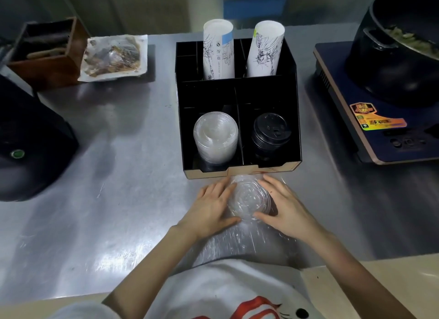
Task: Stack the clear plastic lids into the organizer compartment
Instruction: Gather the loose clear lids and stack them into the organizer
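A small stack of clear plastic lids point(248, 201) rests on the steel counter just in front of the black organizer point(240, 170). My left hand point(212, 208) cups its left side and my right hand point(282, 204) cups its right side, fingers curved around the rim. The organizer's front left compartment holds a leaning stack of clear lids point(215, 136). Its front right compartment holds a stack of black lids point(270, 134). A crinkled clear plastic sleeve point(240, 245) lies between my forearms.
Two stacks of printed paper cups point(218, 50) stand in the organizer's back compartments. An induction cooker point(380, 119) with a black pot point(401, 57) sits right. A dark appliance point(28, 140) is left; a wooden box point(45, 52) and wrapped tray point(114, 57) sit far left.
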Demonstrator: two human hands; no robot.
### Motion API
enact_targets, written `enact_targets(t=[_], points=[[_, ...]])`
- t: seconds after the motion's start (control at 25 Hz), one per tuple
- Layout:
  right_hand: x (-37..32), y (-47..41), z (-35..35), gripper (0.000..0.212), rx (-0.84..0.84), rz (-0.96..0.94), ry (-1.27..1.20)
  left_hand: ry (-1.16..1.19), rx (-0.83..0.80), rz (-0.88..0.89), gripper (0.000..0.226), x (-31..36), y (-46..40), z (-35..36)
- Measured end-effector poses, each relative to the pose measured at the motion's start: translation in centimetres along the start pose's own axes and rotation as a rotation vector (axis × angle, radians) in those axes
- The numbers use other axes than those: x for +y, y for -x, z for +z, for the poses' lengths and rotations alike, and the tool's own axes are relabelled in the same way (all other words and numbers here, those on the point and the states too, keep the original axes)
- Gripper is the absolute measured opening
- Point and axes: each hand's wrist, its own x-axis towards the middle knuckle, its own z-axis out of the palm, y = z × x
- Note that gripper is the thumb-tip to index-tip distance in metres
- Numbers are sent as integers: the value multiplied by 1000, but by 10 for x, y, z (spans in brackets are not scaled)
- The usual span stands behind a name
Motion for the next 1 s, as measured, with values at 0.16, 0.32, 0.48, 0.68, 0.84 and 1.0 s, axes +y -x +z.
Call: enact_targets(t=[0.16, 0.32, 0.48, 0.68, 0.84, 1.0], points=[[3, 1, 7, 80, -23, 21, 8, 1, 5, -8, 77, -1, 0, 6], [3, 2, 8, 76, -10, 23, -3, 18, 54, -21, 72, -3, -2, 8], [0, 3, 8, 74, 1, 23, -25, 62, 103, -19, 70, -4, 0, 8], [-5, 5, 0, 70, 9, -3, -85, 159, 152, -8, 68, -4, 8, -1], [-13, 6, -9, 67, 17, -11, -148, 199, 202, -8, 68, -4, 15, -10], [-22, 2, -19, 65, 47, -54, -175, 249, 274, 10, 64, -4, 23, -21]])
